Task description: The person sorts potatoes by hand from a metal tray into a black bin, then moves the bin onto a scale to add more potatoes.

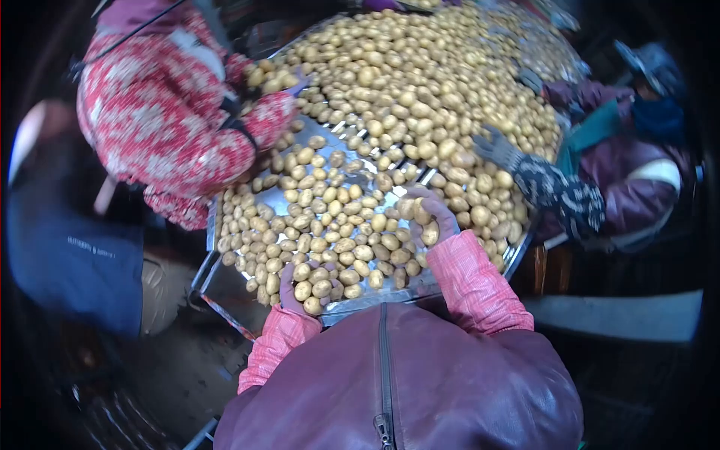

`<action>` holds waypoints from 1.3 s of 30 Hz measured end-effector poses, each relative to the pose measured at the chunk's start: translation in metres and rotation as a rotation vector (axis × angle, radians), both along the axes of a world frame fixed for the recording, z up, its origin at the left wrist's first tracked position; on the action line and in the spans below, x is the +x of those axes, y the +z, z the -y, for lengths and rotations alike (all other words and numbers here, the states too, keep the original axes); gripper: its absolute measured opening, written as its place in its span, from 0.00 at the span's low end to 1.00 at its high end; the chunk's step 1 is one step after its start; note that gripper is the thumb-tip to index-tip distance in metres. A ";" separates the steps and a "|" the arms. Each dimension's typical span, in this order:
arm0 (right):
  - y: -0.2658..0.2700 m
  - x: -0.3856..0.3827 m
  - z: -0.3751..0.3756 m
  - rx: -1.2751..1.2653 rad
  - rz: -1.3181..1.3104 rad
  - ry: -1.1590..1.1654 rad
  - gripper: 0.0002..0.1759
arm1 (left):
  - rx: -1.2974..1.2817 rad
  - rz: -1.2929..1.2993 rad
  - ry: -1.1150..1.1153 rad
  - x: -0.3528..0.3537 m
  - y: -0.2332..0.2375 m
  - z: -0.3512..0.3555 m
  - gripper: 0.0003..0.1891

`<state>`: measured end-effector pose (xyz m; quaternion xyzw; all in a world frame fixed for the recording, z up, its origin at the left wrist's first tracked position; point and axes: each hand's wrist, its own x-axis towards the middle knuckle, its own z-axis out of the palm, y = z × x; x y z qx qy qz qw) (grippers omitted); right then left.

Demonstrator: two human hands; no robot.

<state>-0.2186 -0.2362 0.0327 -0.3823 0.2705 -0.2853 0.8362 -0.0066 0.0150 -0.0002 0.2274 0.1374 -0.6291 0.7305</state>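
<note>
Many potatoes [345, 245] lie spread over a metal sorting table [379, 298] in front of me. My left hand [288, 291], in a purple glove, is at the near edge, its fingers curled around several potatoes [311, 289]. Farther right and a little deeper in, my right hand [442, 215] wears a similar glove. It closes on a few potatoes [424, 217], with its palm partly hidden. Loose potatoes surround both hands, and bare metal shows between some of them.
A person in a red patterned top [165, 112] leans over the table at left, arms around potatoes. At right, a co-worker's grey-gloved hand [496, 148] rests on the large potato heap [420, 82]. Slotted metal [360, 133] shows mid-table. Someone in dark blue [75, 255] stands at far left.
</note>
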 end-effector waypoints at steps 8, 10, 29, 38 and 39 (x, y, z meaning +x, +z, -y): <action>0.023 -0.077 -0.070 -0.193 0.086 -0.308 0.28 | -0.038 0.031 -0.310 -0.014 0.031 0.024 0.28; 0.030 -0.101 -0.093 0.034 0.193 -0.327 0.27 | -0.017 0.074 -0.449 -0.040 0.055 0.047 0.29; -0.032 -0.367 -0.354 0.659 0.017 -1.572 0.21 | -0.173 0.055 -1.884 -0.457 0.095 0.123 0.32; -0.074 -0.433 -0.442 0.556 -0.460 -1.603 0.25 | -0.394 0.482 -2.086 -0.429 0.051 0.120 0.29; -0.075 -0.437 -0.441 0.561 -0.457 -1.603 0.25 | -0.386 0.602 -2.040 -0.416 0.049 0.123 0.28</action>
